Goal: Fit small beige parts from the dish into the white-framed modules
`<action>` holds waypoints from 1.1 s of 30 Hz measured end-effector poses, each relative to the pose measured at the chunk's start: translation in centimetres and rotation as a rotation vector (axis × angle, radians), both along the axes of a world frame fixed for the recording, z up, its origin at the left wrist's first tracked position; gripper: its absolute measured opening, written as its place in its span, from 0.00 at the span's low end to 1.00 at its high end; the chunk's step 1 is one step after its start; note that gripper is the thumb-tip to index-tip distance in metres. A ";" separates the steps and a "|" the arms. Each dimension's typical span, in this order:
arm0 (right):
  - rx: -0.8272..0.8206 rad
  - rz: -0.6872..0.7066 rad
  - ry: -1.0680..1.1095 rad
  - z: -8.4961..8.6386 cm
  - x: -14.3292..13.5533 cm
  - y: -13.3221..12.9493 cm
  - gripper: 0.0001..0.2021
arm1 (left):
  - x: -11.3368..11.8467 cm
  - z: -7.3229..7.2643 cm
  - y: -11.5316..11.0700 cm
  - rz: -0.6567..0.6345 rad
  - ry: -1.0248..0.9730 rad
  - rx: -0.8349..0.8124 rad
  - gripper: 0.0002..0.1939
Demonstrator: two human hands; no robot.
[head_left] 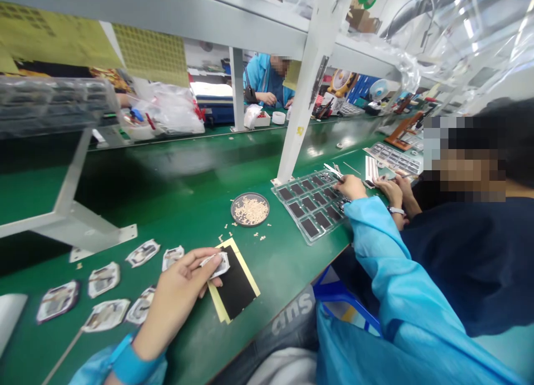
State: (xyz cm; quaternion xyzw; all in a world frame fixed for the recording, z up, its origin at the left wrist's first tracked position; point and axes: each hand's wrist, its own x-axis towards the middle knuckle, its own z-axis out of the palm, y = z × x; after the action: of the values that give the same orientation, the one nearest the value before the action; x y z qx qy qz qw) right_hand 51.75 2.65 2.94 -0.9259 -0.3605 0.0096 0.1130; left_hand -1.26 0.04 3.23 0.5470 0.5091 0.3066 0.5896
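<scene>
Green bench (175, 207), yellow-edged black pad (236, 287), light blue sleeve (387, 274), black squares in clear tray (311, 207).

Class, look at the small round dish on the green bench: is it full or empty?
Partly full. The round dish holds a heap of small pale pieces over most of its floor, below the rim; a few loose pieces lie scattered on the green bench beside it.

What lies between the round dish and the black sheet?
Head view: a few loose pale bits on the green table, between round dish and black sheet.

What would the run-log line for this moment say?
left hand: holds small white-rimmed part | right hand: at clear compartment tray of dark squares | round dish of pale bits: between
</scene>
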 end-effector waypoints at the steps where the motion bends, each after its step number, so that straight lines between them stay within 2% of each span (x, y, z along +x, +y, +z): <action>1: -0.005 0.021 -0.001 0.0 0.2 0.0 0.18 | 0.0 0.1 0.0 -0.002 0.015 0.005 0.31; 4: -0.017 0.081 0.013 0.1 0.6 0.1 0.17 | -0.2 0.1 0.0 -0.009 0.018 0.015 0.29; 8: 0.003 0.140 0.043 0.7 0.8 0.0 0.11 | -0.3 0.1 0.0 0.013 -0.025 0.015 0.27; 11: 0.084 0.176 0.053 2.0 0.2 -0.4 0.10 | -0.3 0.2 0.0 0.035 -0.012 0.029 0.27; 14: 0.225 0.262 0.080 3.7 -2.0 -0.9 0.14 | -0.3 0.2 0.0 0.063 0.019 0.050 0.26; 18: 0.391 0.522 0.262 5.9 -8.7 -1.5 0.16 | -0.1 0.1 -0.2 0.070 -0.035 0.027 0.23; 20: 0.510 0.685 0.551 6.6 -13.0 -1.7 0.16 | 0.1 0.1 -0.4 0.078 -0.090 -0.004 0.21; 22: 0.518 0.818 0.739 7.1 -17.4 -1.5 0.16 | 0.1 0.0 -0.4 0.095 -0.129 -0.021 0.20; 24: 0.495 0.939 0.835 7.2 -21.5 -1.0 0.16 | 0.1 -0.1 -0.3 0.119 -0.149 -0.013 0.19; 29: 0.386 1.098 1.112 5.5 -29.2 0.9 0.14 | -0.4 -0.6 0.5 0.179 -0.220 0.025 0.20; 33: 0.300 1.221 1.302 2.6 -32.5 1.1 0.14 | -0.8 -0.8 0.9 0.189 -0.351 -0.014 0.21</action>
State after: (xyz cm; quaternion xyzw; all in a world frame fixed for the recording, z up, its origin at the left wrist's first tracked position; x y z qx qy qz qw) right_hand 19.22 3.71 5.57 -0.3604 -0.6511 0.5428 0.3891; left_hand -2.08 0.97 2.44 0.4310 0.4497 0.4478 0.6414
